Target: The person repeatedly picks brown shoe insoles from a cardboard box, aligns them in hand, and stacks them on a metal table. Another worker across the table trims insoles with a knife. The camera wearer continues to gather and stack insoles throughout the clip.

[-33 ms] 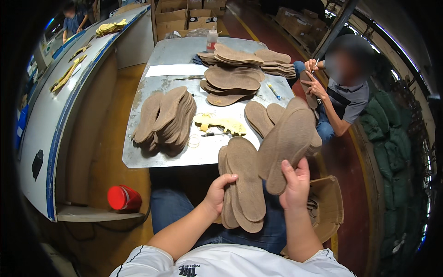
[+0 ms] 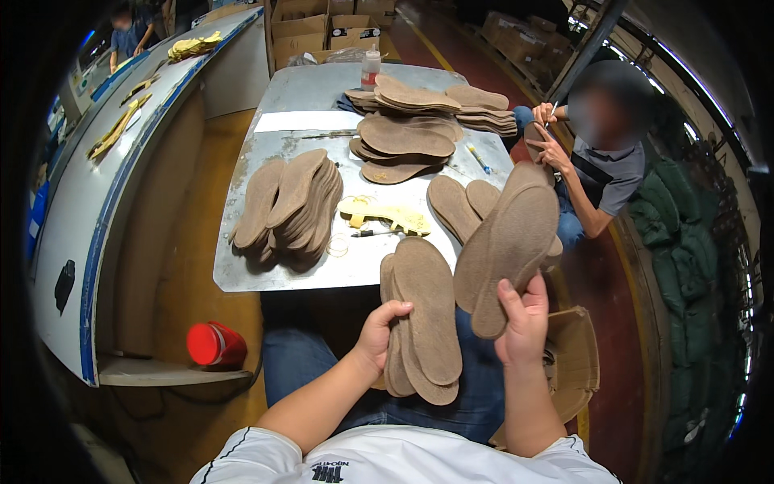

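Several brown insoles (image 2: 430, 310) are fanned out in my left hand (image 2: 377, 335), its thumb pressed on the edge of the bundle. My right hand (image 2: 524, 323) grips a second few insoles (image 2: 516, 234) by their lower ends, raised and tilted over the table's right front edge. The two bundles are close together above my lap. Behind the right one, more insoles (image 2: 453, 206) lie on the table, partly covered. A tall double stack of insoles (image 2: 294, 202) stands at the table's left, and further piles (image 2: 407, 135) sit toward the back.
On the metal-topped table (image 2: 242, 278) are a yellow strap-like piece (image 2: 387, 214), a black pen (image 2: 375, 234) and a bottle (image 2: 371, 68). A co-worker (image 2: 605, 161) sits at the right holding an insole. A cardboard box (image 2: 576, 363) stands by my right knee; a red container (image 2: 216, 345) is at left.
My right hand and its insoles have shifted slightly right, and the insoles in it are fanned a little wider. My left hand has barely moved.
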The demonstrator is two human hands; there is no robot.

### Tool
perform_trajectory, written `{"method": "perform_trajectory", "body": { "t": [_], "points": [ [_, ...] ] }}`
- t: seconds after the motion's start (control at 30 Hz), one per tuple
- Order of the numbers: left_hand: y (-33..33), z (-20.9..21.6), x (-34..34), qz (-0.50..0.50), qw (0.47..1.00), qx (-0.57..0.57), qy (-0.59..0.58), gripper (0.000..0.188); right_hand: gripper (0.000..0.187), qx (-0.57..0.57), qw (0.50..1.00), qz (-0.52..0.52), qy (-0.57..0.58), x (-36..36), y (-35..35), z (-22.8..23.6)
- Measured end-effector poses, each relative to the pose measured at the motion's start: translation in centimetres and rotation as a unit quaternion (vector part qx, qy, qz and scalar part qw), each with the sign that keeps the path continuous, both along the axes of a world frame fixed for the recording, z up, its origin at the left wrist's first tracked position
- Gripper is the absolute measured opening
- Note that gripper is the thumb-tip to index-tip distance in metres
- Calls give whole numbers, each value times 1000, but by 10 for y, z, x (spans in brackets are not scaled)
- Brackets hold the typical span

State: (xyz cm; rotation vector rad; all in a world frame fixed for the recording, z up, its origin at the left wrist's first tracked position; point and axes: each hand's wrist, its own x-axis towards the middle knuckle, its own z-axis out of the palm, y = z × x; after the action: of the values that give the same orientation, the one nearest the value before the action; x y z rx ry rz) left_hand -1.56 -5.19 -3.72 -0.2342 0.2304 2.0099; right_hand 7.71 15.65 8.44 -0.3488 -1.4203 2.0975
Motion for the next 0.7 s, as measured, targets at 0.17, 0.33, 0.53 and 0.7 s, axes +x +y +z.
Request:
{"method": "perform_trajectory", "body": {
  "t": [0.17,0.33,0.53,0.7],
  "points": [
    [-4,-7,-15,6,1000,-4,9,51,35,353,930,93,-49,24,32,60],
    [-12,21,-38,-67,975,-131,165,48,35,632,678,365,-88,7,53,136],
    [0,37,-24,-160,938,-145,272,50,25,699,586,385,-141,-33,34,132],
    [-4,22,-16,-144,971,-100,159,51,24,658,697,281,-48,-64,28,105]
  ]
}}
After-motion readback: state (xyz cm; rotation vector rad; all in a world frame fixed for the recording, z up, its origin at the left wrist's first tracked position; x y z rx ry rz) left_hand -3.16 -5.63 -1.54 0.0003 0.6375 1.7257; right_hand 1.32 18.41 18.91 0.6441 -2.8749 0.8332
